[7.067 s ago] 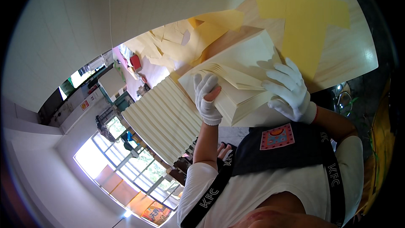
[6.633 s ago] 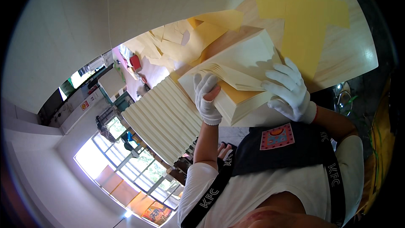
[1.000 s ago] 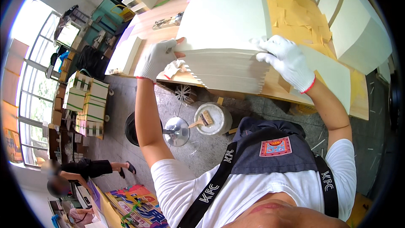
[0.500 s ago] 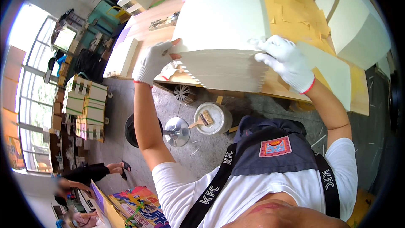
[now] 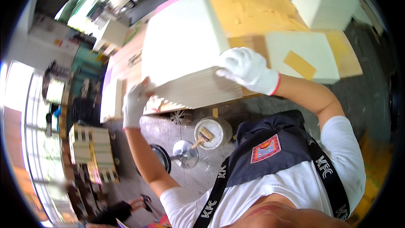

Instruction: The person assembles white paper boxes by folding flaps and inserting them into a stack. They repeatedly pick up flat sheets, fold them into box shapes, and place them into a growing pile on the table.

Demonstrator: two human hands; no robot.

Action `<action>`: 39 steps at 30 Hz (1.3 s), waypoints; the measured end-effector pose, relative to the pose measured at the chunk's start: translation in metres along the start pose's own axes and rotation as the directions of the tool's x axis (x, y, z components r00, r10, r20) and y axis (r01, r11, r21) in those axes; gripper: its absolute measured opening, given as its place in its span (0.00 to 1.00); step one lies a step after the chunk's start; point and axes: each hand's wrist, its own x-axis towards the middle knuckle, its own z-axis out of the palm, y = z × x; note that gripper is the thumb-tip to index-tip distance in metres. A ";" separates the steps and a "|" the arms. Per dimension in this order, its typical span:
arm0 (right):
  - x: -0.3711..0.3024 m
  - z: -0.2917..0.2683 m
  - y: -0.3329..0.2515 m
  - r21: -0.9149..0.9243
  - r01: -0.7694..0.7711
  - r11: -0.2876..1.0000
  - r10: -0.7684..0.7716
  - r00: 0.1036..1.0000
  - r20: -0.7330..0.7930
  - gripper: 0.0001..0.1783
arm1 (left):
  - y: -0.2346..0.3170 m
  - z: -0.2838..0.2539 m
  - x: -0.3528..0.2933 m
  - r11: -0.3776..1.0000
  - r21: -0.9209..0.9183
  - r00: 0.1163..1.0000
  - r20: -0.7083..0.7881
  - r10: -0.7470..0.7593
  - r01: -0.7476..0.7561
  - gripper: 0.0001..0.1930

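A thick stack of white paper sheets [image 5: 181, 38] lies on the wooden table, its near side showing layered edges that fan out in small steps at the left. My left hand [image 5: 135, 106], in a white glove with thumb and forefinger tips bare, grips the stack's near left corner. At its near right corner my right hand [image 5: 247, 69], also in a white glove, has its fingers curled over the top edge with the thumb against the front. Its fingertips are blurred, so how many sheets it pinches cannot be made out.
Yellow paper [image 5: 253, 6] covers the table behind. A lower white stack [image 5: 299, 55] carrying a yellow strip [image 5: 299, 64] lies at right, tall white stacks [image 5: 327, 0] behind it. Below the table edge stand a white bucket [image 5: 219, 131] with a brush [image 5: 203, 137] on its lid and a round metal base [image 5: 185, 154].
The view has turned, so the table and stack appear shifted left and tilted. Both hands stay at the stack's near corners; my right fingers are now curled more tightly over the edge.
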 end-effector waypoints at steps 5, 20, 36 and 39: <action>-0.041 -0.003 0.003 0.215 -0.040 0.976 0.063 0.993 -0.102 0.22 | 0.030 0.017 -0.032 0.931 0.345 0.956 -0.212 0.202 -0.120 0.33; -0.292 -0.133 0.196 -0.279 -0.412 0.868 0.491 0.624 0.607 0.23 | 0.338 0.253 0.038 0.596 -0.428 0.662 -0.007 0.749 -0.680 0.21; -0.399 -0.292 0.395 0.503 -0.766 -0.401 0.915 -0.359 0.183 0.23 | 0.564 0.519 0.288 0.900 -0.147 0.660 0.633 0.405 -0.411 0.29; -0.412 -0.284 0.405 0.262 -0.923 -0.283 0.957 -0.288 0.017 0.26 | 0.564 0.519 0.302 0.941 -0.088 0.559 0.785 0.267 -0.325 0.27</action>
